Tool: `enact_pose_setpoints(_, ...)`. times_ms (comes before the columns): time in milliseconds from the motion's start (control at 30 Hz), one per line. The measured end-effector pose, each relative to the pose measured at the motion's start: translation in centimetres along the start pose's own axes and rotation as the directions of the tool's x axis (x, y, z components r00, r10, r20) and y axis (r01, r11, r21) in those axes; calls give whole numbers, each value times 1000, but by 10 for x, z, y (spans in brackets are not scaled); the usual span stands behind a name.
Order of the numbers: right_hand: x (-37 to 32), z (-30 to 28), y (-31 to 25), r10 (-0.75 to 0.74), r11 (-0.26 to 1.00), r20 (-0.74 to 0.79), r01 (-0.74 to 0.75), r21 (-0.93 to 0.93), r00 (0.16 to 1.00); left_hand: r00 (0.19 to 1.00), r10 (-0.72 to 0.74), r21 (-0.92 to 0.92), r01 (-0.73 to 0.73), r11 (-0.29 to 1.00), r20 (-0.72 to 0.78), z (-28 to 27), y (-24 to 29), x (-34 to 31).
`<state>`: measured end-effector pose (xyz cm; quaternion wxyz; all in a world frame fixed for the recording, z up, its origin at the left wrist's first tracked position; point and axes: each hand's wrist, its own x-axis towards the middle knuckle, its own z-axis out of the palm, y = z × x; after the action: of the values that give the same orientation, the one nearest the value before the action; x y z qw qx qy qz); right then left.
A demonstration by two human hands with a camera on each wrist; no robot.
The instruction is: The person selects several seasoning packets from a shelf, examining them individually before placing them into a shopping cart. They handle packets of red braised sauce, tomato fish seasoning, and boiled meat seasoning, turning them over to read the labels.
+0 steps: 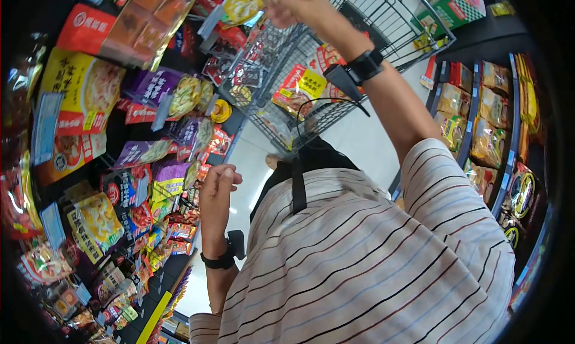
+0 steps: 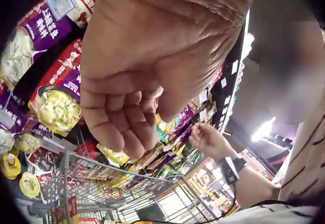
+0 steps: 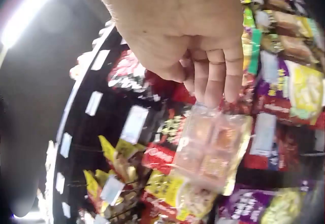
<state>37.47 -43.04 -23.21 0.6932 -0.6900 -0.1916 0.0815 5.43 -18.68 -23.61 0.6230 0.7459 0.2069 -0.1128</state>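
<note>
My left hand [image 1: 217, 194] hangs in front of the left shelf with its fingers loosely bent; in the left wrist view the hand [image 2: 162, 56] holds nothing. Raised over the far side of the cart is my right hand [image 1: 305, 10], its fingers also loosely bent, with no item visible in them. The right wrist view shows this hand [image 3: 177, 36] in front of a clear-windowed packet [image 3: 210, 147]; the head view shows the packet [image 1: 147, 23] apart from it. A wire cart [image 1: 389, 29] holds a red and yellow packet [image 1: 299, 91] and others.
Hanging bagged goods, among them a yellow packet [image 1: 84, 92] and a purple packet [image 1: 162, 92], crowd the left shelf. Another shelf with bread-like packs [image 1: 488, 141] runs along the right. A green box [image 1: 446, 11] stands beyond the cart.
</note>
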Motion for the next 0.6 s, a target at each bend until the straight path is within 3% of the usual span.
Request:
enact_pose_setpoints(100, -12, -36, 85, 345, 933, -48, -348, -87, 937, 996, -90, 19, 90, 996, 3, 18, -4, 7)
enact_pose_setpoints(200, -35, -71, 185, 594, 801, -114, -599, -15, 797, 985, -173, 16, 173, 985, -4, 34, -2, 13)
enact_pose_setpoints(267, -53, -88, 248, 743, 649, -220, -760, 9, 632, 974, -227, 16, 227, 974, -15, 42, -3, 17)
enact_pose_setpoints(333, -71, -96, 283, 828, 518, -281, -854, 48, 486, 958, -287, 12, 288, 958, -28, 50, -3, 23)
enact_pose_setpoints(400, -85, -114, 334, 860, 476, -221, -879, 23, 460, 938, -342, -1, 342, 940, -51, 58, -2, 30)
enact_pose_setpoints(433, -94, -114, 345, 845, 465, -300, -885, 3, 443, 930, -362, 4, 363, 932, -61, 62, 0, 34)
enact_pose_setpoints(533, -100, -119, 372, 903, 363, -299, -919, 153, 307, 902, -423, -9, 424, 906, -82, 74, 3, 44)
enact_pose_setpoints(600, -102, -122, 393, 924, 330, -269, -922, 204, 271, 889, -450, -22, 450, 893, -87, 83, 3, 49)
